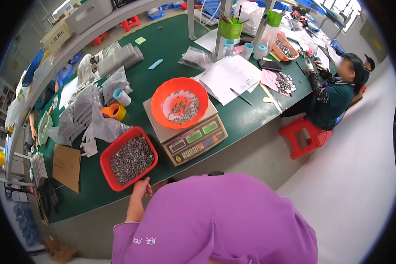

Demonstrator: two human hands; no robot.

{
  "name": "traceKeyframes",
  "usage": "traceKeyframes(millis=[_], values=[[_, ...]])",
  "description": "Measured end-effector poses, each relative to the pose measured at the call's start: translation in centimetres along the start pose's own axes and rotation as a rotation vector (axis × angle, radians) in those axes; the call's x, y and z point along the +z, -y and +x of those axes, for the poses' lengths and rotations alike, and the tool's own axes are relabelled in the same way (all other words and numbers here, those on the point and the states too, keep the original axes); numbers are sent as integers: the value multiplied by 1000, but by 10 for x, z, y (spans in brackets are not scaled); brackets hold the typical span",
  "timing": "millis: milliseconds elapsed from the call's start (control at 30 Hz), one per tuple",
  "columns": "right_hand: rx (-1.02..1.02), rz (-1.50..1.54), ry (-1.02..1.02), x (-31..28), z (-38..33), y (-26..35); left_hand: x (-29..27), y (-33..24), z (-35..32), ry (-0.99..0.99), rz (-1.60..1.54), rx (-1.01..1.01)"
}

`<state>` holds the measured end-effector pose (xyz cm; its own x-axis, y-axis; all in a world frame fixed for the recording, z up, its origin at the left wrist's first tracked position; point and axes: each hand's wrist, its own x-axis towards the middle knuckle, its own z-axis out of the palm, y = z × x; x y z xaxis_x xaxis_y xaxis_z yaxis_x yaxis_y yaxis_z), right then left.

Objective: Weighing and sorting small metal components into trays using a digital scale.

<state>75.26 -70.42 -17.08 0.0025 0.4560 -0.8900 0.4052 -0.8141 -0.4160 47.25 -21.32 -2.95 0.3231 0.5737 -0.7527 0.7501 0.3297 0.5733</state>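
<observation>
My left hand (pixel 142 188) is at the front edge of the table, right by the near corner of a red plastic tray (pixel 105 166). Its fingers are curled in, and whatever they hold, if anything, is hidden. Small dark metal parts (pixel 131 159) fill the tray. To the right, an orange-red scalloped bowl (pixel 157 108) sits on a digital weighing scale (pixel 193 145) with green displays. Small metal pieces (pixel 182 110) are scattered over the bowl's pale bottom. My right hand is out of sight behind my purple-shirted body.
Bagged parts (pixel 86 105), an orange tape roll (pixel 114 111) and a cardboard piece (pixel 67 167) crowd the left of the green table (pixel 163 48). Papers (pixel 231 77) and a pen (pixel 241 96) lie right of the scale. A co-worker (pixel 330 97) sits farther right on a red stool (pixel 301 136).
</observation>
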Motion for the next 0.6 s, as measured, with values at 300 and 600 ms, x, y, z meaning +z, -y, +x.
traceKeyframes(millis=[300, 600], values=[[-6, 40, -37, -20, 1, -6, 0, 15, -3, 3, -56, -80], [-83, -60, 19, -67, 39, 34, -4, 14, 1, 74, -110, -76]])
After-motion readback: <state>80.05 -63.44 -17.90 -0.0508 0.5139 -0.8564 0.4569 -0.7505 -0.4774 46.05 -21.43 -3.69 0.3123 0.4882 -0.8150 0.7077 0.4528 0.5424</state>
